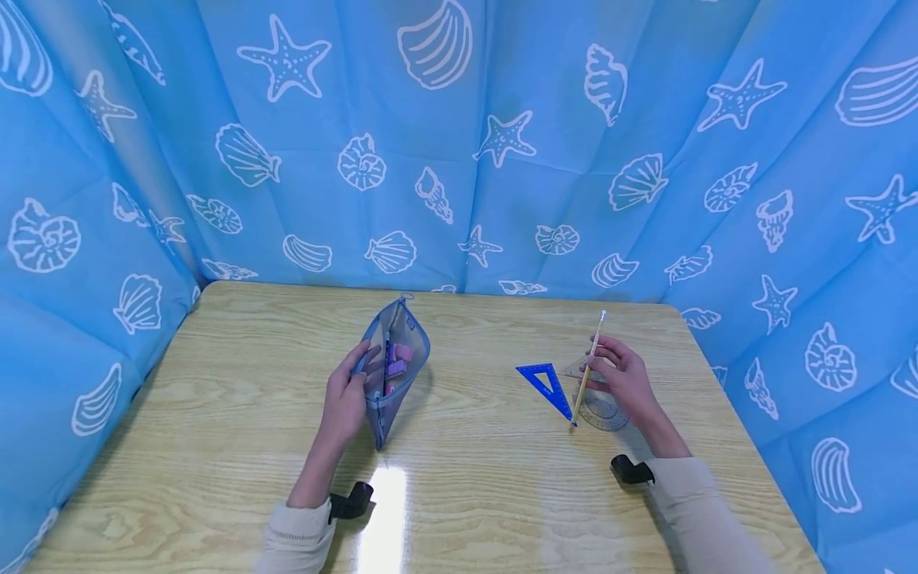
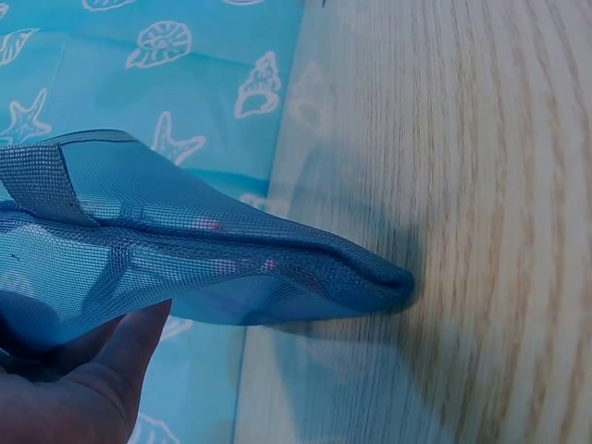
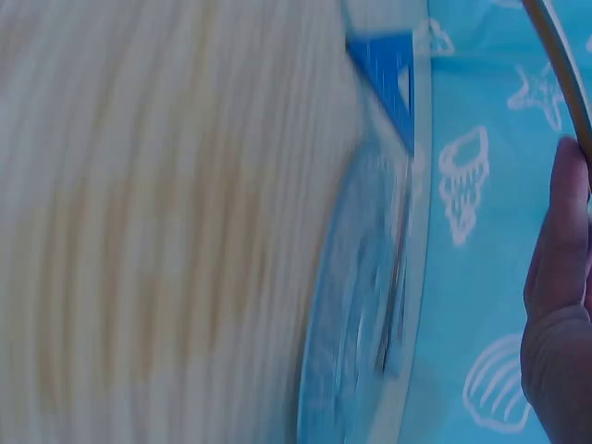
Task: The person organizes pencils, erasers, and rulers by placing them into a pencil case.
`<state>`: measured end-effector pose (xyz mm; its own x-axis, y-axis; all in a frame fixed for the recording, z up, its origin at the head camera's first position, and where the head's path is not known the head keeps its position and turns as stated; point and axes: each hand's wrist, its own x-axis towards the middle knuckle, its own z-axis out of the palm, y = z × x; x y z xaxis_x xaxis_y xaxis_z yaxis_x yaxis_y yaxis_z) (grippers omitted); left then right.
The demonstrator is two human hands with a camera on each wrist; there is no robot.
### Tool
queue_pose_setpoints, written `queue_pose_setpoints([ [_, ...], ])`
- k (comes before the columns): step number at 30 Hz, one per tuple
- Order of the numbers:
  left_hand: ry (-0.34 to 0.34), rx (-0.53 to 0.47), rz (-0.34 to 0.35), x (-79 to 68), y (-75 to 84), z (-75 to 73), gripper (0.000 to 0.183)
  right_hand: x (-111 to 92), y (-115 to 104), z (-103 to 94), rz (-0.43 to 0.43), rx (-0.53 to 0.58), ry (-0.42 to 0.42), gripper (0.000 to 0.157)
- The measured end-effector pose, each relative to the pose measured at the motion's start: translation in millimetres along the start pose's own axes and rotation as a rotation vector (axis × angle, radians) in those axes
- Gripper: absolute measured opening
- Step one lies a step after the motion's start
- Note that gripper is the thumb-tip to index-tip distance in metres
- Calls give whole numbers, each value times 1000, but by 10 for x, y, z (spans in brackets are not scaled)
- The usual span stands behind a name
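Wood table [image 1: 473,478], blue curtain [image 1: 445,112] behind — your left hand [image 1: 347,402] grips the open pouch [image 1: 390,410], right hand [image 1: 628,383], well apart, pinches the pencil [image 1: 582,387] near the protractor [image 1: 606,412] — likely packing, so next calls for carrying it pouchward.

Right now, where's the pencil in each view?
Head: right of centre, pencil in the right hand, lower end by the blue triangle.
Left wrist: not in it.
Right wrist: top right corner, pencil running off the right edge.
Shared landmark: the blue curtain with white shells, in all three.
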<state>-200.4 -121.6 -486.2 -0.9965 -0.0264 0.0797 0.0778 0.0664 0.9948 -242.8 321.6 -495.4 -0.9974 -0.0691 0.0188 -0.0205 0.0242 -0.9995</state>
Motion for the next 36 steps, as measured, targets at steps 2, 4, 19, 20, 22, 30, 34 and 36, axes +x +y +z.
queue_pose_setpoints([
  [2, -1, 6, -7, -5, 7, -3, 55, 9, -13, 90, -1, 13, 2, 29],
  [4, 0, 8, -8, -11, 18, -6, 55, 19, -26, 174, 5, 21, 5, 30],
  [19, 19, -40, 0, -43, -2, -14, 56, 133, -151, 1003, 3, 101, 114, 30],
  [20, 19, -46, 3, -43, -3, -14, 56, 142, -158, 1050, -10, 106, 116, 30],
  [22, 22, -55, 3, -44, -1, -12, 56, 159, -176, 1147, -38, 126, 112, 31],
  [30, 19, -74, 4, -53, -16, -8, 56, 203, -257, 1478, -100, 182, 93, 32],
  [34, 21, -72, 10, -58, -8, -16, 56, 244, -301, 1631, -127, 189, 75, 34],
  [36, 22, -67, 11, -55, -2, -21, 56, 271, -329, 1709, -149, 197, 57, 34],
])
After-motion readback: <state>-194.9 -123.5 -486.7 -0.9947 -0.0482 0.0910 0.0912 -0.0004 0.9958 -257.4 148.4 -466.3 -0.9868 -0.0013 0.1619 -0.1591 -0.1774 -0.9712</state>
